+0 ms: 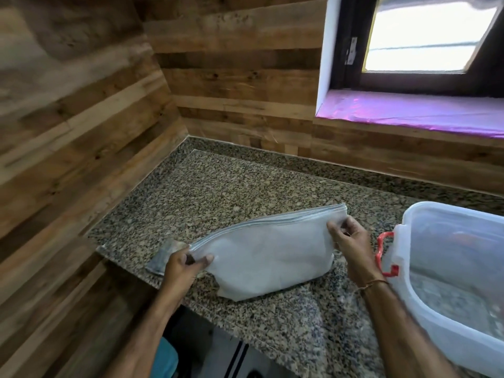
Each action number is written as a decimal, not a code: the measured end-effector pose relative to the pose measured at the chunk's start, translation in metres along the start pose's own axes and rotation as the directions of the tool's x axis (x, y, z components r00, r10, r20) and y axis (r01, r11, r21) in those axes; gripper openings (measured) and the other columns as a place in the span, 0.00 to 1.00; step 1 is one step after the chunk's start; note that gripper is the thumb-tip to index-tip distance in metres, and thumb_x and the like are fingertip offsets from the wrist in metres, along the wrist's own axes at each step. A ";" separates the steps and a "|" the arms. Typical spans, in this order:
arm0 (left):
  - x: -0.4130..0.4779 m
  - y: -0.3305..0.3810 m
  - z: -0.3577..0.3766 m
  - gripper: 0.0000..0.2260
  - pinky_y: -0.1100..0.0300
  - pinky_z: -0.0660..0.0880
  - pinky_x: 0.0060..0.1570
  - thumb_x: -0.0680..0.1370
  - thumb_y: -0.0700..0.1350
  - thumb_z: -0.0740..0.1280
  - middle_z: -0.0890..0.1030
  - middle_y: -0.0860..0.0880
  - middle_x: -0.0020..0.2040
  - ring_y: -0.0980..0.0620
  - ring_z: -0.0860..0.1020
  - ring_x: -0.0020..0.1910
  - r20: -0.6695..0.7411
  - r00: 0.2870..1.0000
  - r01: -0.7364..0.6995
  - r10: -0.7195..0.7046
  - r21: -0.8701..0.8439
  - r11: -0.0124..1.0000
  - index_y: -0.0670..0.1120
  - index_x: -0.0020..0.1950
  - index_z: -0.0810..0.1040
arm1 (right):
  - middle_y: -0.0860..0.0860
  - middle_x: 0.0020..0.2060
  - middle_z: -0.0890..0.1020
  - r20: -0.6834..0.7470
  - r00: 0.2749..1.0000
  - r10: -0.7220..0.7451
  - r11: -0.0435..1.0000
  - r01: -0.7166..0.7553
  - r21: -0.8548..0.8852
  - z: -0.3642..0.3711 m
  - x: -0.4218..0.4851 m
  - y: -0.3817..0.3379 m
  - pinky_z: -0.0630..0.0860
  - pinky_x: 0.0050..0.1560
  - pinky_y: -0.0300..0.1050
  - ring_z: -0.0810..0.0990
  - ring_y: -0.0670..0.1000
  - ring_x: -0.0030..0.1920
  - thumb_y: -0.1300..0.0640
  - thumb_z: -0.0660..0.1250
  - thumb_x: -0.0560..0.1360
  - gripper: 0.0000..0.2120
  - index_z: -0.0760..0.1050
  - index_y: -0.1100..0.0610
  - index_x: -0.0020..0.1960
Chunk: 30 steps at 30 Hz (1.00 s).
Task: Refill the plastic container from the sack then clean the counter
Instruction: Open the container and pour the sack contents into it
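Note:
A white woven sack (268,251) lies flat on the speckled granite counter (218,192), its stitched top edge lifted. My left hand (181,264) pinches the sack's left corner. My right hand (351,241) pinches its right corner, near the container. The translucent plastic container (447,271) stands open at the right with a red latch (383,253) on its near side. Its inside is blurred; I cannot tell how full it is.
Wood-panelled walls meet in a corner behind the counter. A window with a purple-lined sill (425,110) sits at the upper right. A small greyish object (163,256) lies at the counter's left front edge beside my left hand. The counter's front edge drops off below my arms.

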<state>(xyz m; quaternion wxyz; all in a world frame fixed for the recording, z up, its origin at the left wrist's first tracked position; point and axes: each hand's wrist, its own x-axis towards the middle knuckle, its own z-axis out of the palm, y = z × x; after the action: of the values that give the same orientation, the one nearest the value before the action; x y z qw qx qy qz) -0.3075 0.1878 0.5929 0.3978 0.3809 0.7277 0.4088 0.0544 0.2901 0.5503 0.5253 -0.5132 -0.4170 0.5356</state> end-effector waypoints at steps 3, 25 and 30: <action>-0.005 -0.002 0.010 0.05 0.61 0.81 0.42 0.75 0.41 0.77 0.87 0.52 0.36 0.48 0.85 0.40 -0.096 0.995 -0.027 0.024 -0.031 0.999 0.41 0.43 0.82 | 0.53 0.49 0.87 -0.033 0.999 0.030 0.998 -0.031 -0.046 -0.002 0.001 0.006 0.82 0.42 0.47 0.84 0.51 0.46 0.60 0.71 0.79 0.05 0.83 0.56 0.54; 0.007 -0.026 -0.016 0.07 0.57 0.84 0.42 0.84 0.39 0.62 0.86 0.37 0.55 0.48 0.88 0.44 0.171 0.972 0.223 -0.163 -0.442 0.869 0.38 0.55 0.79 | 0.64 0.45 0.87 0.049 0.879 0.475 0.865 -0.476 0.157 -0.006 -0.022 -0.003 0.87 0.41 0.48 0.88 0.59 0.45 0.34 0.53 0.82 0.37 0.73 0.67 0.66; 0.003 -0.008 -0.019 0.23 0.59 0.84 0.32 0.85 0.57 0.57 0.87 0.37 0.45 0.46 0.88 0.39 0.274 0.916 0.398 -0.292 -0.545 0.737 0.37 0.58 0.78 | 0.66 0.39 0.87 0.083 0.769 0.634 0.754 -0.639 0.151 -0.009 -0.013 -0.009 0.85 0.32 0.49 0.88 0.58 0.37 0.26 0.47 0.78 0.41 0.73 0.62 0.64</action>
<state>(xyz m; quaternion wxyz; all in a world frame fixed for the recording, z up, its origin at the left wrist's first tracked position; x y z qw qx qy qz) -0.3277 0.1818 0.5914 0.6259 0.1294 0.5852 0.4991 0.0638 0.2768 0.5598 0.3482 -0.5704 -0.1773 0.7225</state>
